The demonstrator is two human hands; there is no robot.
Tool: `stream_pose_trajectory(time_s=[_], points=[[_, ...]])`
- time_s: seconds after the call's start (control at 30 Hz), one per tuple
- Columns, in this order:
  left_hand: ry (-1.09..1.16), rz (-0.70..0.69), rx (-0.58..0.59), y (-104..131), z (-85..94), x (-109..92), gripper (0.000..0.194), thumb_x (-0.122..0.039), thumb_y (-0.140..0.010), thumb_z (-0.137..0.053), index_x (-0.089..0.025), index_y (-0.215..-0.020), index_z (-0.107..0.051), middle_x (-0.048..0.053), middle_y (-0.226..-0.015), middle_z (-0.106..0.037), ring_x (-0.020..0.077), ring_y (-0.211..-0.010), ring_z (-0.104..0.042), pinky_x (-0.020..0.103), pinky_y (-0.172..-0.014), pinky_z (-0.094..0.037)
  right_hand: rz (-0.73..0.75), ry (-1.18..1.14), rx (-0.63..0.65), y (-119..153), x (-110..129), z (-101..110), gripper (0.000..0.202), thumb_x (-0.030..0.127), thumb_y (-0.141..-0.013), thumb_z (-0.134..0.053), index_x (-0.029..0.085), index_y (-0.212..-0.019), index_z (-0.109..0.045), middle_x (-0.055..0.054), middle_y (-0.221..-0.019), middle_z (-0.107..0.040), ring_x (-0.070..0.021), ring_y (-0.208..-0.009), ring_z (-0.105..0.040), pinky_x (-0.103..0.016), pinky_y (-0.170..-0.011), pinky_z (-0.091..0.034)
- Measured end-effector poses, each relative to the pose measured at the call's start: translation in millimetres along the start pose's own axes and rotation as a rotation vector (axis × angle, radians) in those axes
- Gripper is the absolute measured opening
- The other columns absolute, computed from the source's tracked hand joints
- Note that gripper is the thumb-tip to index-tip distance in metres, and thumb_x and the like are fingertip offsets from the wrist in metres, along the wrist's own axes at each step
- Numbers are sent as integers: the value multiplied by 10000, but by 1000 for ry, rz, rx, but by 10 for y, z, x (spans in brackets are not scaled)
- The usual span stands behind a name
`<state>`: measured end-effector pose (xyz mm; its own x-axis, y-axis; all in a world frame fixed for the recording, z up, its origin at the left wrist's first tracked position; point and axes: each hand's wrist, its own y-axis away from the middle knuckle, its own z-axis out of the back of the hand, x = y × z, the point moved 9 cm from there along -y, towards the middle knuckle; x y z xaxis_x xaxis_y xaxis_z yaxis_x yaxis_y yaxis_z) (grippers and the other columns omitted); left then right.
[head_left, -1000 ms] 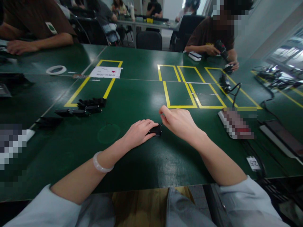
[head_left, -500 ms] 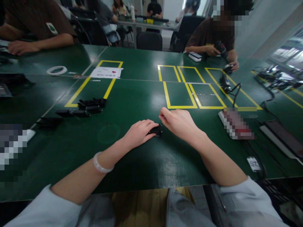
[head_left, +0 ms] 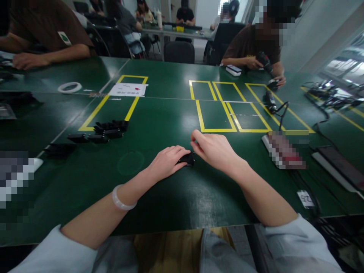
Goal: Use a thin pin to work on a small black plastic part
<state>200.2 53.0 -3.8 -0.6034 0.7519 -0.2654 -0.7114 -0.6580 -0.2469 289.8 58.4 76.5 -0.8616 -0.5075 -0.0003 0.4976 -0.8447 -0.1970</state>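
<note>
A small black part (head_left: 187, 159), partly covered by fingers, rests on the green table (head_left: 159, 201). My left hand (head_left: 170, 160) grips it from the left, thumb on the near side and fingers over the top. Just to its right, my right hand (head_left: 212, 148) is closed with curled fingers beside the part's right end. Whatever its fingertips pinch, if anything, is hidden. Farther left lies a group of several similar black parts (head_left: 98, 138).
Yellow tape outlines (head_left: 218, 130) mark the table ahead. A white paper sheet (head_left: 129, 89) and a tape roll (head_left: 69, 87) lie to the left. At right are a blurred-out device (head_left: 284, 151), cables and a black tool (head_left: 269, 101). Across the table, a person holds a power driver (head_left: 264, 60).
Both hands stay almost where they were around the black part. The view has shifted slightly, so everything sits a little lower.
</note>
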Motion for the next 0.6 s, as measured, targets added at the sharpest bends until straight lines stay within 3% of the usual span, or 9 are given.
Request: stream_pose_trajectory(time_s=[0.1,0.3,0.5,0.6], points=[[-4,2,5,-1,0,-1,311,-311,-920,-550,-206,-1210,-513,70,-1144,-607,224,-1046,-580,354,-911,-451,-16,47,4,-10,-15,-24,276,340,-970,-309,185,-977,-537,-32,-741,-685,-144,-623,-603,-260,-520,-188],[-7,-2,6,0,10,-8,305,-317,-923,-544,-209,-1207,-517,69,-1134,-608,221,-1042,-582,351,-902,-455,-24,53,-20,-9,-11,9,208,218,-925,-351,178,-1012,-535,-30,-776,-687,-127,-611,-587,-262,-521,-194],[-12,1,11,-1,-9,2,312,-318,-920,-549,-211,-1212,-516,64,-1147,-607,221,-1055,-577,358,-921,-451,-27,97,-10,-10,1,-11,282,338,-970,-301,184,-956,-537,-38,-711,-681,-145,-604,-600,-274,-527,-173],[-15,-3,13,-3,-12,-5,318,-326,-924,-544,-209,-1218,-511,63,-1154,-607,221,-1067,-573,358,-927,-450,-54,116,9,-13,-26,-28,271,307,-966,-296,189,-974,-539,-36,-708,-684,-147,-595,-601,-275,-524,-169]])
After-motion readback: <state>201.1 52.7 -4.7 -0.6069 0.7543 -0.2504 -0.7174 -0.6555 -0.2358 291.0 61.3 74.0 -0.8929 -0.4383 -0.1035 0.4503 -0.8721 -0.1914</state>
